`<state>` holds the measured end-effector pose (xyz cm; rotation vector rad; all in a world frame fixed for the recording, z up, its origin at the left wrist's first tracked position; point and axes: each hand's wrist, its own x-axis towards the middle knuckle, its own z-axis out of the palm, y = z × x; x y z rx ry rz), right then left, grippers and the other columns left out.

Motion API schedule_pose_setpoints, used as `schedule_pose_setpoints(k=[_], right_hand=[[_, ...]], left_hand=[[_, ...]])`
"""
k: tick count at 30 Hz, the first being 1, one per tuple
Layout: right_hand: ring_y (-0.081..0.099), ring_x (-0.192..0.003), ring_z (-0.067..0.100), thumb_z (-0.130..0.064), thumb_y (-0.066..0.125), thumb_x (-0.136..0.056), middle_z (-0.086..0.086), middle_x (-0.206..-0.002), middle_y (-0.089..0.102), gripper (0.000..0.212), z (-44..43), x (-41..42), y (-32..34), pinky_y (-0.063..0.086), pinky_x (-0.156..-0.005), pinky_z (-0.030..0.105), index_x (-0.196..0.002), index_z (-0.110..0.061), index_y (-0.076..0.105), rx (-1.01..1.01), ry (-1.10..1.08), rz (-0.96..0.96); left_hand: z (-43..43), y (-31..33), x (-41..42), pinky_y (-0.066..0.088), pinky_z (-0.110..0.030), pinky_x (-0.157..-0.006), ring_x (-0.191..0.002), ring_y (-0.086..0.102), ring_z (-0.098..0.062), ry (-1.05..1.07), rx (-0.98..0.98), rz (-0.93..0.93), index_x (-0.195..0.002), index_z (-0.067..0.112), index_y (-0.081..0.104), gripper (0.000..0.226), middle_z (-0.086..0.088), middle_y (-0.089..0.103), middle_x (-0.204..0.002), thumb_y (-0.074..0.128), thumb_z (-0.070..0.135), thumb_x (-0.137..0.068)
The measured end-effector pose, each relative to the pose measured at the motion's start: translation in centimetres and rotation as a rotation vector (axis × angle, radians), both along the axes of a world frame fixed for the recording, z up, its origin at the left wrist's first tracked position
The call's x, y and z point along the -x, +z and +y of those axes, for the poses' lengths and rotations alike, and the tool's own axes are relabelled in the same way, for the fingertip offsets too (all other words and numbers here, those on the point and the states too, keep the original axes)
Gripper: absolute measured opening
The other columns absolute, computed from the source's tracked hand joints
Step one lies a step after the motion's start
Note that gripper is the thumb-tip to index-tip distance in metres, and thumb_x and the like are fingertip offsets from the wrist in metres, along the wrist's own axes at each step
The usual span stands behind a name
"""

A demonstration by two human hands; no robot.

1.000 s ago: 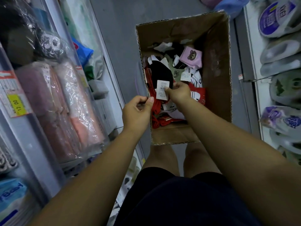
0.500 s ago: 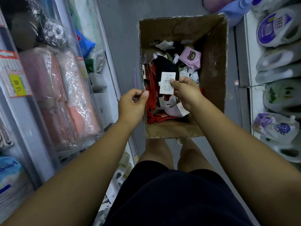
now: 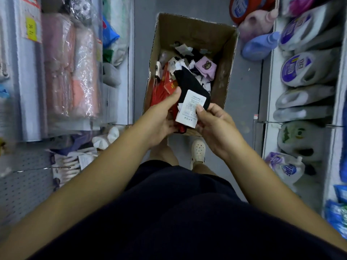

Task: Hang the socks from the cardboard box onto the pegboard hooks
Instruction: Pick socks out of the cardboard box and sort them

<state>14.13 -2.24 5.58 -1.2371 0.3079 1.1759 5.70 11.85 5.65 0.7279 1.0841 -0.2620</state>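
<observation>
The print on the white label (image 3: 190, 109) is too small to read; both hands hide the cardboard box (image 3: 195, 32) near edge, and left shelf goods (image 3: 71, 72) look blurred.

— What colour was that sock (image 3: 189, 85) held over the brown cardboard box (image 3: 195, 32)?

— Black, with a white card label (image 3: 190, 109) printed in small dark text and a barcode.

— And the rest in the box?

— A lilac sock (image 3: 205, 67) with a brown bear face on it, red socks (image 3: 159, 92) along the left side, and some black-and-white patterned ones by the far side.

— The shelves?

— Pink and peach bundles (image 3: 75, 68) in clear wrap on the left, with a yellow price tag (image 3: 31, 29). On the right, grey-white pouches (image 3: 309, 70) with purple-blue labels, plus a blue bottle (image 3: 261, 46). The pegboard (image 3: 22, 182) was grey, dotted with holes.
</observation>
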Motion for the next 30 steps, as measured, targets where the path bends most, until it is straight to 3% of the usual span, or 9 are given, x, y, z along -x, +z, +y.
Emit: schedule_pose_setpoints(k=[6, 9, 14, 19, 21, 23, 25, 27, 30], right_hand=[[0.075, -0.091, 0.022, -0.012, 0.06, -0.101, 0.003, -0.089, 0.078, 0.011, -5.3, 1.1, 3.7, 0.061, -0.084, 0.034, -0.11, -0.007, 0.058, 0.035, 0.182, -0.148], [0.075, -0.096, 0.025, -0.013, 0.064, -0.098, 0.004, -0.09, 0.078, 0.022, -7.7, 1.9, 4.7, 0.062, -0.085, 0.034, -0.116, -0.005, 0.055, 0.023, 0.298, -0.213], [0.063, -0.099, 0.004, -0.022, 0.084, -0.082, -0.002, -0.124, 0.059, 0.069, -9.8, 3.2, 6.1, 0.056, -0.084, 0.021, -0.134, -0.028, 0.039, 0.076, 0.447, -0.66], [0.035, -0.144, 0.005, -0.03, 0.081, -0.083, -0.007, -0.157, 0.035, 0.051, -10.5, 3.9, 8.4, 0.037, -0.116, 0.031, -0.13, -0.031, 0.062, -0.258, 0.861, -1.079], [0.027, -0.148, 0.01, -0.034, 0.084, -0.078, -0.009, -0.161, 0.033, 0.054, -10.5, 4.8, 9.0, 0.027, -0.12, 0.03, -0.128, -0.029, 0.067, -0.353, 1.034, -1.197], [0.029, -0.148, 0.012, -0.034, 0.086, -0.072, -0.007, -0.158, 0.041, 0.058, -10.5, 5.9, 9.6, 0.024, -0.121, 0.027, -0.127, -0.026, 0.069, -0.439, 1.088, -1.267], [0.035, -0.146, 0.011, -0.033, 0.085, -0.071, -0.006, -0.15, 0.052, 0.057, -10.6, 7.2, 10.0, 0.027, -0.12, 0.026, -0.125, -0.021, 0.071, -0.504, 1.077, -1.268], [0.048, -0.137, 0.007, -0.032, 0.08, -0.076, -0.006, -0.139, 0.062, 0.048, -10.7, 8.3, 10.1, 0.036, -0.115, 0.025, -0.122, -0.018, 0.073, -0.546, 1.036, -1.206], [0.066, -0.08, -0.003, -0.037, 0.063, -0.094, -0.018, -0.087, 0.07, 0.022, -10.6, 9.9, 10.6, 0.05, -0.071, 0.014, -0.097, -0.02, 0.076, -0.49, 0.923, -1.026]], left_hand=[[-6.9, 2.4, 2.2, 0.06, -0.043, -0.088, -0.112, 0.072, -0.029, 0.272, -0.083, -0.092, -0.131, 0.006, 0.065, 0.041, -0.013, 0.075, -0.121, 0.065, 0.03, -0.098], [-9.5, 3.4, 4.1, 0.06, -0.044, -0.085, -0.105, 0.075, -0.026, 0.304, -0.171, -0.116, -0.125, 0.009, 0.067, 0.032, -0.01, 0.078, -0.113, 0.066, 0.027, -0.098], [-12.0, 5.0, 8.2, 0.063, -0.042, -0.077, -0.096, 0.077, -0.026, 0.367, -0.309, -0.114, -0.116, 0.016, 0.07, 0.024, -0.008, 0.079, -0.106, 0.07, 0.03, -0.095], [-13.8, 7.3, 12.4, 0.063, -0.036, -0.071, -0.085, 0.079, -0.024, 0.602, -0.259, -0.118, -0.112, 0.012, 0.071, 0.028, -0.012, 0.08, -0.101, 0.073, 0.029, -0.09], [-14.7, 8.2, 14.1, 0.062, -0.037, -0.075, -0.084, 0.078, -0.024, 0.669, -0.259, -0.154, -0.114, 0.009, 0.07, 0.04, -0.013, 0.079, -0.102, 0.076, 0.032, -0.081], [-15.9, 8.9, 15.7, 0.059, -0.039, -0.076, -0.083, 0.077, -0.024, 0.689, -0.262, -0.201, -0.121, 0.008, 0.07, 0.051, -0.014, 0.078, -0.106, 0.075, 0.036, -0.079], [-17.0, 9.3, 17.1, 0.058, -0.034, -0.062, -0.079, 0.075, -0.023, 0.699, -0.261, -0.245, -0.125, 0.009, 0.068, 0.055, -0.014, 0.076, -0.106, 0.073, 0.041, -0.081], [-18.1, 9.7, 18.4, 0.059, -0.04, -0.078, -0.095, 0.073, -0.027, 0.718, -0.266, -0.284, -0.13, 0.012, 0.066, 0.057, -0.017, 0.074, -0.118, 0.068, 0.045, -0.083], [-19.5, 10.1, 20.3, 0.059, -0.04, -0.093, -0.115, 0.069, -0.028, 0.761, -0.291, -0.3, -0.133, 0.016, 0.062, 0.053, -0.013, 0.071, -0.128, 0.064, 0.041, -0.087]])
